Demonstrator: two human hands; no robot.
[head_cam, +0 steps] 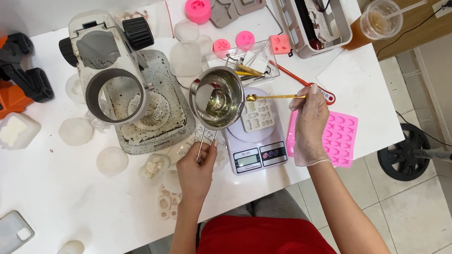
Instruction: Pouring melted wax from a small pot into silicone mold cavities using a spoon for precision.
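L hand (196, 170) fist-closed on handle of metal pot (217, 97). R hand (310, 122), gloved, pinches gold spoon (272, 97); spoon tip over white mold (257, 115) on scale (257, 147), btwn both hands.

pot (217, 99): on tabletop (59, 193), left of scale (258, 142)
mould (257, 115): on scale
tray (339, 137): right of scale
phone (1, 235): tabletop's near-left corner

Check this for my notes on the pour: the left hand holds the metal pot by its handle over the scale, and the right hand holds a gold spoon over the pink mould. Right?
Not quite. In the head view, the gold spoon in the gloved right hand sits over the white mould on the scale, not the pink mould. The left hand does hold the metal pot by its handle.
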